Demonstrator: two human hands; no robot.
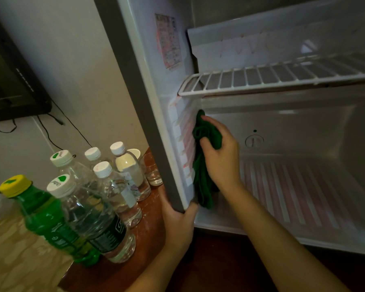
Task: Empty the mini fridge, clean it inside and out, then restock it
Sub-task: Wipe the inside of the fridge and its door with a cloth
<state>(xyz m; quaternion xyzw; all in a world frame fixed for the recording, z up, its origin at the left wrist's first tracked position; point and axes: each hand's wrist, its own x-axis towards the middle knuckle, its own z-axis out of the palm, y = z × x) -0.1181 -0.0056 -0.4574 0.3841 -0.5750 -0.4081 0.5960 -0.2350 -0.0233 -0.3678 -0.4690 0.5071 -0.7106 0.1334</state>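
Gripping a green cloth point(204, 184), our right hand point(219, 159) is inside the open fridge point(148, 114), low on its left side. The fingers are curled round the bunched top of the cloth and press it against the ribbed rails of the left inner wall, while the rest of the cloth hangs down to the floor of the cabinet. Our left hand point(178, 216) is clamped on the near bottom corner of the fridge's left wall, thumb on the inside, the other fingers wrapped round the grey outside. Above the right hand a white wire shelf point(282, 75) spans the cabinet, with nothing on it, and a faded sticker point(168, 41) is stuck high on the left inner wall. To the left of the fridge, on a brown table point(150, 228), stands a cluster of water bottles point(114, 190) with white caps, upright and close together. A green bottle point(44, 216) with a yellow cap is nearest us, touching the clear ones. A glass point(154, 173) sits just beside the fridge's outer wall. Farther left a dark TV point(13, 87) hangs on the wall, cables trailing below it.
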